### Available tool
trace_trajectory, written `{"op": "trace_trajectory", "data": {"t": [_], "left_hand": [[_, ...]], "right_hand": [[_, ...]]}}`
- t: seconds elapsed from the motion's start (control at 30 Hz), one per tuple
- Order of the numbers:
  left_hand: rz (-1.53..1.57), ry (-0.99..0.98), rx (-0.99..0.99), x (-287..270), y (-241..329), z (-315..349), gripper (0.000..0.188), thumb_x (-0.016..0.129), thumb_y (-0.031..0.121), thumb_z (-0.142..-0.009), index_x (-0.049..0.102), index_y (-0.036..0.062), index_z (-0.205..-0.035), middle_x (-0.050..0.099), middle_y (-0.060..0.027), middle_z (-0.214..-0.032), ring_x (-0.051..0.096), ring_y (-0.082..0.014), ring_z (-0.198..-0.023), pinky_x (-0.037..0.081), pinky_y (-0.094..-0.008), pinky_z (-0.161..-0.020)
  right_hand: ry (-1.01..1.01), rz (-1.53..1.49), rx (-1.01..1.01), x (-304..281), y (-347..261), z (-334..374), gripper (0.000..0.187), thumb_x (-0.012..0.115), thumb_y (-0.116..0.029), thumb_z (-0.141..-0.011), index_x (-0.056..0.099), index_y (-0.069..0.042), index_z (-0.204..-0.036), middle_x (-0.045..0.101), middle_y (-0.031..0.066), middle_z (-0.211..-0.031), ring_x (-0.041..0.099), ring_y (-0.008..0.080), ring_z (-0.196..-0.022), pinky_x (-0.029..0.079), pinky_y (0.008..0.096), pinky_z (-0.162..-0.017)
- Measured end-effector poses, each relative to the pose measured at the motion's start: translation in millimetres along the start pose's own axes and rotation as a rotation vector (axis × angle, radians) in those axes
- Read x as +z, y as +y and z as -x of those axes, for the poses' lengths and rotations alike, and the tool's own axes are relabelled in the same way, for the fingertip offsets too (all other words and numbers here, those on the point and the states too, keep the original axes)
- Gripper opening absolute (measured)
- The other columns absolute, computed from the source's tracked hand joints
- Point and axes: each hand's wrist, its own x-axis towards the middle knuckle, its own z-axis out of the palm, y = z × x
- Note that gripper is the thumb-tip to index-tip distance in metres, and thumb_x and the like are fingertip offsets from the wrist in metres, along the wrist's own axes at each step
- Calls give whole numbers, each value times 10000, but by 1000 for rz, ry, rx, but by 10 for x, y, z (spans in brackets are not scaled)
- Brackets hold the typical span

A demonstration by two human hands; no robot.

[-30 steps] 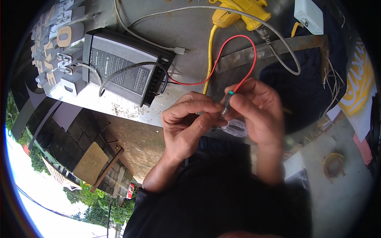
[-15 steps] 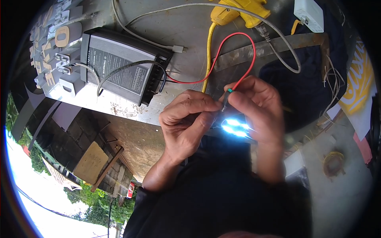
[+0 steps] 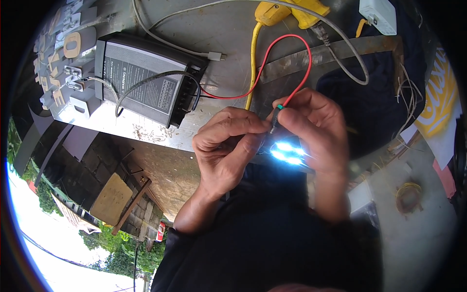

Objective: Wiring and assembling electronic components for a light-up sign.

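My right hand [image 3: 316,129] pinches a red wire [image 3: 310,61] between thumb and fingers, at a dark sleeved end [image 3: 276,119] with a green band. Facing it, my left hand [image 3: 226,143] has thumb and fingertips pressed together close to that dark end; what they hold is too small to make out. Just below the fingers, between both hands, bright white-blue lights [image 3: 288,153] glow, their outline washed out by glare. The red wire loops back to a grey and black power supply [image 3: 141,80] lying on the metal table, with black cables at its end.
Cut-out letters [image 3: 73,46] cover the table's left end. A grey cable [image 3: 194,51] with a plug, a yellow cord and connectors [image 3: 272,13], and a white adapter [image 3: 378,17] lie at the far side. Dark cloth [image 3: 360,97] and loose wires [image 3: 407,97] are on the right.
The table and its things sit slightly higher and further left in view. Both hands keep their pinch, with the red wire's end still between them and the lights still glowing.
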Motion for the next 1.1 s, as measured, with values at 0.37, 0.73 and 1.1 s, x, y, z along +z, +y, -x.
{"op": "trace_trajectory", "data": {"t": [0.37,0.73,1.1], "left_hand": [[229,97,-98,20,-24,38,279,538,-28,-857,444,32,-1112,531,-52,-897,512,-94,-703,451,-211,-520],[218,70,-88,120,158,202,191,599,83,-914,488,76,-1070,531,39,-878,434,-15,-704,327,-164,-574],[342,-177,-73,321,403,507,196,583,99,-931,475,61,-1091,537,19,-922,515,-55,-853,419,-217,-749]], "right_hand": [[359,382,-203,29,-137,-17,147,667,-66,-861,619,29,-963,667,71,-823,635,102,-699,531,224,-655],[558,1344,-473,102,-258,250,272,684,-119,-834,606,42,-1039,641,168,-896,651,255,-794,521,332,-692],[-252,1591,-375,191,19,698,442,680,-65,-758,549,-29,-1178,577,177,-1135,562,378,-1013,467,403,-849]]}}
